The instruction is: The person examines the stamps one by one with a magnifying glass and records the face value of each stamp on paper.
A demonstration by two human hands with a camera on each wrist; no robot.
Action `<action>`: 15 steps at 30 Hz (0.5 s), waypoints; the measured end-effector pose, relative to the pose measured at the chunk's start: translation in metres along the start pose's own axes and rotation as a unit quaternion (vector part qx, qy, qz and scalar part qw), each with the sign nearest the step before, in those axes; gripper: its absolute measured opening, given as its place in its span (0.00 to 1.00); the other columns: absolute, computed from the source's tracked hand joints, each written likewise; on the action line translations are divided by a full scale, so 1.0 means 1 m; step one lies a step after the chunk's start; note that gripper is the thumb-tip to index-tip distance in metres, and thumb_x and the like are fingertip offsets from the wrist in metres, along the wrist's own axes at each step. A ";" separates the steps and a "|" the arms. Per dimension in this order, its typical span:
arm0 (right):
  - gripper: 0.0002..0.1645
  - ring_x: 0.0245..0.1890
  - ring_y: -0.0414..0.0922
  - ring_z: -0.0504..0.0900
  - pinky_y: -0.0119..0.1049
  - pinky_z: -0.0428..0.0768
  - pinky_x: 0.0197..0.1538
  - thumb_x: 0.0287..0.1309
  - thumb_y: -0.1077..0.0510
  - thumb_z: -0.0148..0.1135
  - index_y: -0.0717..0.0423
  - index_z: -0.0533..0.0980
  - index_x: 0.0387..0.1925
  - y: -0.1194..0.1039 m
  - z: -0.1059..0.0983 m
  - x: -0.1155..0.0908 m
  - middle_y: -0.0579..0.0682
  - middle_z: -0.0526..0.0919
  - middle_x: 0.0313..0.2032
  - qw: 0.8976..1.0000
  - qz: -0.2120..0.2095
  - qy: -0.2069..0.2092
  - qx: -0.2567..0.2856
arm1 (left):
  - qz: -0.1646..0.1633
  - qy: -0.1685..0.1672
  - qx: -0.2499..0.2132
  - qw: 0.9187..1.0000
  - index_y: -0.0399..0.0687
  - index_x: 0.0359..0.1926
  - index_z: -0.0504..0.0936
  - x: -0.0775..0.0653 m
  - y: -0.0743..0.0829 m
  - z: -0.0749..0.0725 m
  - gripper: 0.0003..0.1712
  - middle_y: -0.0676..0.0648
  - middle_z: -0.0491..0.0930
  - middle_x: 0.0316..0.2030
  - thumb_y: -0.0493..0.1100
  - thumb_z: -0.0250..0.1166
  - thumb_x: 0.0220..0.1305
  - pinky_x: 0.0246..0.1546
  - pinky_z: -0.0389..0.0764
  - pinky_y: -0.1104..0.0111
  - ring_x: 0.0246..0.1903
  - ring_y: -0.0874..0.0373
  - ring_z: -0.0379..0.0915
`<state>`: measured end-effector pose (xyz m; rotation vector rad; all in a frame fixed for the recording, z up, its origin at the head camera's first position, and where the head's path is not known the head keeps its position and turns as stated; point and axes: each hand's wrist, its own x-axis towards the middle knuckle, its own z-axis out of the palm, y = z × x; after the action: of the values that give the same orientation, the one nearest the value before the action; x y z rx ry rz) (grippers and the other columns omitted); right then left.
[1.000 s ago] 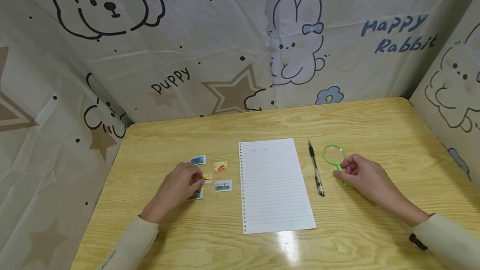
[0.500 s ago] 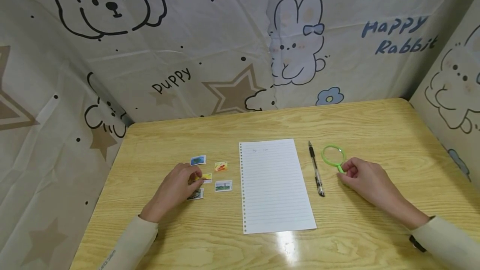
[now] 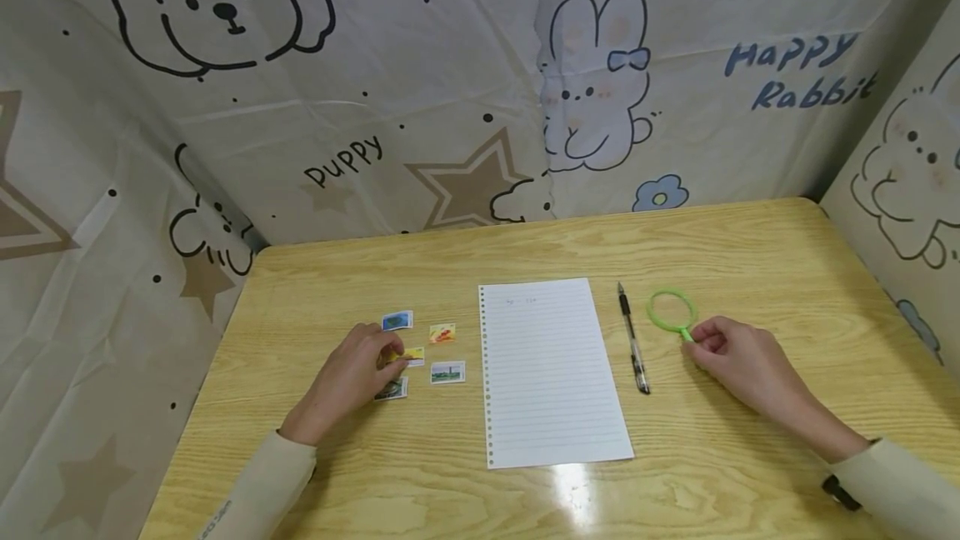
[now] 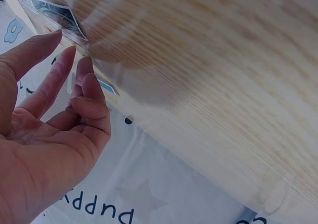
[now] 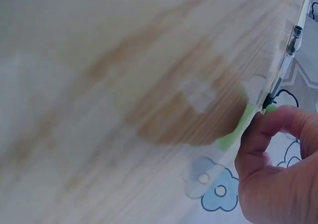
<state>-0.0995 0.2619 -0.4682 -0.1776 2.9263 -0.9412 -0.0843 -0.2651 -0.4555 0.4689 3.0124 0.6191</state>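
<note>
In the head view my right hand (image 3: 742, 352) pinches the handle of a green magnifying glass (image 3: 672, 290), whose round lens points away from me over the table. The right wrist view shows thumb and fingertips together at the green handle (image 5: 230, 140). My left hand (image 3: 352, 369) rests among several small stamps at the left, thumb and forefinger apart at a yellow stamp (image 3: 411, 357). Partly under that hand lies a dark stamp (image 3: 394, 390). A blue stamp (image 3: 397, 321), a yellow-and-red stamp (image 3: 442, 333) and a green landscape stamp (image 3: 447, 372) lie around it.
A lined sheet of paper (image 3: 555, 382) with faint writing at its top lies mid-table. Between it and the magnifying glass is a black-gripped clear pen (image 3: 632, 336). Patterned cloth (image 3: 450, 65) hangs behind the wooden table (image 3: 360, 473) and at both sides.
My right hand has shifted to the right along the handle, covering its lower end, and the magnifying glass has moved slightly right. My left hand and the stamps have stayed put.
</note>
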 end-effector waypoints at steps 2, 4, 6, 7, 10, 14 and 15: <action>0.15 0.31 0.43 0.82 0.34 0.77 0.31 0.72 0.56 0.70 0.66 0.83 0.46 0.000 0.000 -0.001 0.47 0.86 0.32 1.000 -0.002 0.005 0.005 | 0.000 0.001 -0.004 1.000 0.46 0.37 0.87 0.000 -0.001 0.000 0.07 0.51 0.77 0.32 0.38 0.78 0.69 0.38 0.75 0.60 0.39 0.54 0.70; 0.15 0.31 0.43 0.82 0.34 0.77 0.31 0.73 0.55 0.70 0.67 0.83 0.47 0.000 -0.001 -0.001 0.48 0.86 0.33 1.000 -0.004 0.011 0.010 | 0.001 0.000 -0.009 1.000 0.47 0.37 0.87 0.000 -0.001 0.000 0.07 0.52 0.77 0.32 0.39 0.78 0.69 0.38 0.75 0.60 0.39 0.54 0.70; 0.16 0.31 0.43 0.82 0.34 0.76 0.31 0.73 0.55 0.70 0.67 0.83 0.47 0.000 -0.001 -0.001 0.48 0.86 0.33 1.000 -0.005 0.014 0.013 | 0.001 -0.002 -0.012 1.000 0.47 0.37 0.86 0.000 -0.002 0.000 0.06 0.52 0.77 0.32 0.39 0.78 0.70 0.38 0.75 0.60 0.39 0.54 0.70; 0.16 0.32 0.44 0.82 0.34 0.76 0.31 0.74 0.55 0.70 0.66 0.83 0.48 -0.001 -0.001 -0.001 0.48 0.86 0.33 1.000 -0.005 0.015 0.015 | 0.000 -0.004 -0.015 1.000 0.47 0.37 0.86 0.000 -0.002 0.000 0.06 0.52 0.77 0.32 0.39 0.77 0.70 0.38 0.75 0.60 0.39 0.54 0.70; 0.16 0.33 0.44 0.83 0.33 0.77 0.32 0.74 0.55 0.70 0.66 0.83 0.48 -0.003 -0.001 -0.001 0.49 0.87 0.34 1.000 -0.003 0.015 0.019 | -0.004 -0.010 -0.020 1.000 0.47 0.38 0.87 0.000 -0.003 0.000 0.06 0.52 0.77 0.32 0.39 0.77 0.70 0.38 0.75 0.60 0.39 0.54 0.69; 0.16 0.34 0.45 0.83 0.32 0.77 0.33 0.74 0.55 0.69 0.66 0.83 0.49 -0.008 -0.002 0.000 0.49 0.87 0.35 0.999 0.001 0.017 0.026 | -0.010 -0.017 -0.031 0.999 0.47 0.39 0.87 0.001 -0.005 -0.001 0.06 0.51 0.75 0.32 0.40 0.77 0.71 0.38 0.73 0.60 0.38 0.54 0.67; 0.16 0.34 0.45 0.83 0.32 0.77 0.33 0.74 0.55 0.69 0.66 0.84 0.49 -0.009 -0.002 0.000 0.49 0.87 0.35 0.999 0.000 0.018 0.029 | -0.011 -0.019 -0.035 0.999 0.47 0.39 0.87 0.001 -0.006 -0.001 0.05 0.51 0.75 0.32 0.40 0.76 0.71 0.38 0.72 0.60 0.38 0.55 0.67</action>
<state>-0.0993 0.2558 -0.4610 -0.1588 2.9270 -1.0390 -0.0868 -0.2702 -0.4572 0.4373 2.9449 0.7029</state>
